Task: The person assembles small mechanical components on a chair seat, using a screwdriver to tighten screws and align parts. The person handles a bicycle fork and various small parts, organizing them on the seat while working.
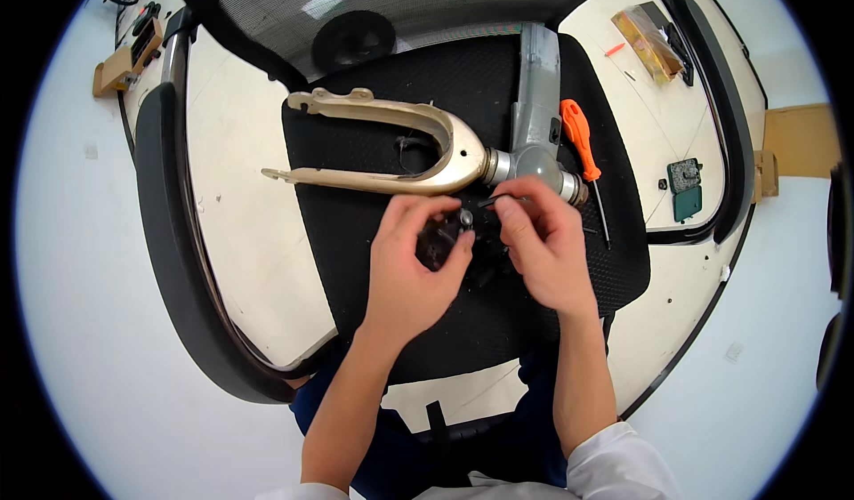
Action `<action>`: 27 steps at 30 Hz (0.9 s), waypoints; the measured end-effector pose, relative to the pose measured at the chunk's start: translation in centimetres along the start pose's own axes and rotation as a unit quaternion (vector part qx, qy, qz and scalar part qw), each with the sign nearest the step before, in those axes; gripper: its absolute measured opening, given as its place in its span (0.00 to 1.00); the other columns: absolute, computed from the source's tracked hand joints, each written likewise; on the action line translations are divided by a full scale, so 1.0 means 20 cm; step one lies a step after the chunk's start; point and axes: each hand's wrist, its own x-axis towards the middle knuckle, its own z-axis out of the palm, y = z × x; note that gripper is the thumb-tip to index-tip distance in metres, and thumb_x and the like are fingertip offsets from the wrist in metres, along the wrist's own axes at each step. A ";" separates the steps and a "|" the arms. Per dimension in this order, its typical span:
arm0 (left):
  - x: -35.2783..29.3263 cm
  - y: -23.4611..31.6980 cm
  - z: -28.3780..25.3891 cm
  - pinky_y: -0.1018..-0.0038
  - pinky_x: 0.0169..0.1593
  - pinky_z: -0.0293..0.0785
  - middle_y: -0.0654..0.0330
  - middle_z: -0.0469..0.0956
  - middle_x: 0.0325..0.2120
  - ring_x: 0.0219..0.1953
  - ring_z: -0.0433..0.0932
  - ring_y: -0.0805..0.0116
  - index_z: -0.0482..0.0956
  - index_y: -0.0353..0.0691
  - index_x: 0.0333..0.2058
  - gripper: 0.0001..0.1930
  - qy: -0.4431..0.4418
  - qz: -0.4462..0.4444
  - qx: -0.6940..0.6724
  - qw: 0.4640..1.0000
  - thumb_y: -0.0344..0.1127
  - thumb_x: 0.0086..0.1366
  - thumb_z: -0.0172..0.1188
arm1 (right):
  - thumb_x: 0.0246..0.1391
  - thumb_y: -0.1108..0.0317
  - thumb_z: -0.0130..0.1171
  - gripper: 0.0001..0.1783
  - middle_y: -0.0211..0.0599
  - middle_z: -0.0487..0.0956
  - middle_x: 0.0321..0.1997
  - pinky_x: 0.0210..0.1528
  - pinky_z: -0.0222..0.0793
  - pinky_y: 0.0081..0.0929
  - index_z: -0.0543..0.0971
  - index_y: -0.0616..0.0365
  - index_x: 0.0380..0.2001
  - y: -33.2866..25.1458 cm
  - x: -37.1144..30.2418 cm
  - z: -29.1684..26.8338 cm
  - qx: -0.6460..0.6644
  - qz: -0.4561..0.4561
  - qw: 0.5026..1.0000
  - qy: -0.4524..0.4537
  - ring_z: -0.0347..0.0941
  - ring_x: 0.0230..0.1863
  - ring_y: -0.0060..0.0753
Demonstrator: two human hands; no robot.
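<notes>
My left hand curls its thumb and fingers around a small black mechanical part with a round silver piece on it. My right hand is closed in a pinch on a thin dark rod, whose tip reaches toward that part. Just beyond my hands lies a gold bicycle fork, its two prongs pointing left. Its steerer end runs into the head of a grey frame tube, which stretches away from me. Most of the black part is hidden by my fingers and blends into the dark seat.
These things rest on a black chair seat with armrests on both sides and a mesh back. An orange-handled screwdriver lies right of the tube. On the floor to the right are a green case and a yellow box.
</notes>
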 end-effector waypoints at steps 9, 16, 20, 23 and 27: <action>-0.04 -0.05 0.05 0.81 0.32 0.73 0.59 0.79 0.27 0.27 0.78 0.76 0.80 0.32 0.37 0.08 0.023 -0.149 -0.001 0.989 0.25 0.58 0.62 | 0.54 0.70 0.59 0.08 0.46 0.81 0.32 0.36 0.73 0.36 0.80 0.62 0.36 0.07 0.02 -0.01 -0.252 -0.152 0.955 -0.035 0.78 0.31 0.50; -0.07 -0.07 0.05 0.77 0.38 0.72 0.56 0.79 0.28 0.32 0.79 0.71 0.80 0.32 0.36 0.07 0.048 -0.107 0.015 0.993 0.26 0.57 0.62 | 0.54 0.70 0.59 0.10 0.46 0.82 0.34 0.39 0.74 0.34 0.81 0.62 0.38 0.09 0.00 0.05 -0.283 -0.122 0.951 -0.039 0.79 0.35 0.48; -0.02 -0.08 0.05 0.74 0.40 0.73 0.53 0.79 0.30 0.33 0.80 0.61 0.79 0.33 0.35 0.08 0.041 -0.049 0.027 0.998 0.27 0.55 0.63 | 0.53 0.70 0.60 0.09 0.46 0.82 0.35 0.40 0.75 0.34 0.82 0.61 0.38 0.09 0.04 0.05 -0.297 -0.143 0.944 -0.010 0.79 0.36 0.48; -0.02 -0.10 0.04 0.66 0.40 0.74 0.50 0.79 0.30 0.35 0.79 0.51 0.78 0.32 0.34 0.08 0.032 -0.038 0.048 0.998 0.28 0.54 0.62 | 0.52 0.70 0.60 0.09 0.41 0.81 0.31 0.33 0.74 0.34 0.82 0.59 0.37 0.11 0.02 0.06 -0.352 -0.190 0.917 -0.012 0.78 0.31 0.45; -0.01 -0.08 0.05 0.64 0.41 0.75 0.49 0.78 0.31 0.36 0.78 0.47 0.78 0.32 0.33 0.09 0.019 -0.061 0.084 0.994 0.28 0.53 0.62 | 0.52 0.69 0.60 0.07 0.39 0.78 0.26 0.27 0.71 0.34 0.82 0.57 0.35 0.07 0.04 0.08 -0.439 -0.204 0.875 -0.010 0.76 0.26 0.43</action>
